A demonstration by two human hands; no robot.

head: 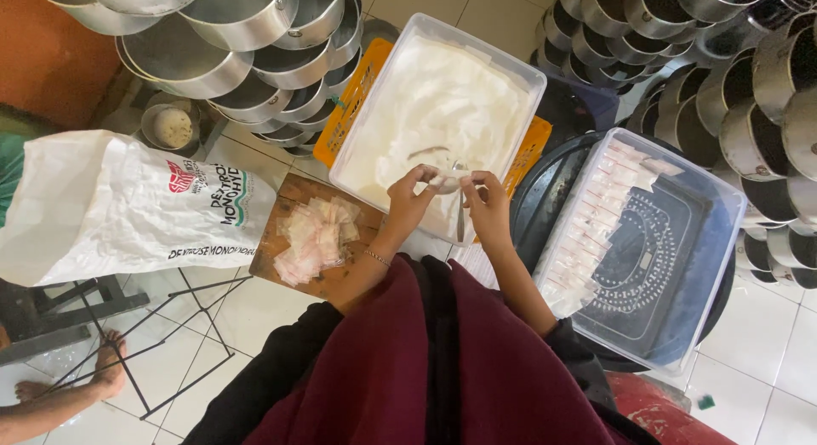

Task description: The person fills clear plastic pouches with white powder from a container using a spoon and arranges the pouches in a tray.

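My left hand (410, 198) and my right hand (488, 205) meet over the near edge of a clear plastic tub (519, 75) full of white powder. Between their fingertips they hold a small clear plastic bag (446, 178). A metal spoon (460, 215) hangs down beside my right hand, its bowl near the bag; which fingers grip it is unclear. A pile of small empty bags (313, 236) lies on a wooden board (294, 188) to the left of my left hand. A second clear tub (681, 266) at the right holds rows of filled small bags (596, 224).
Stacks of round metal pans (247, 45) rise at the upper left, and more pans (732, 79) at the upper right. A large white sack (119, 207) lies at the left. Another person's bare foot (109, 360) rests on the white tiled floor beside a black wire frame (162, 343).
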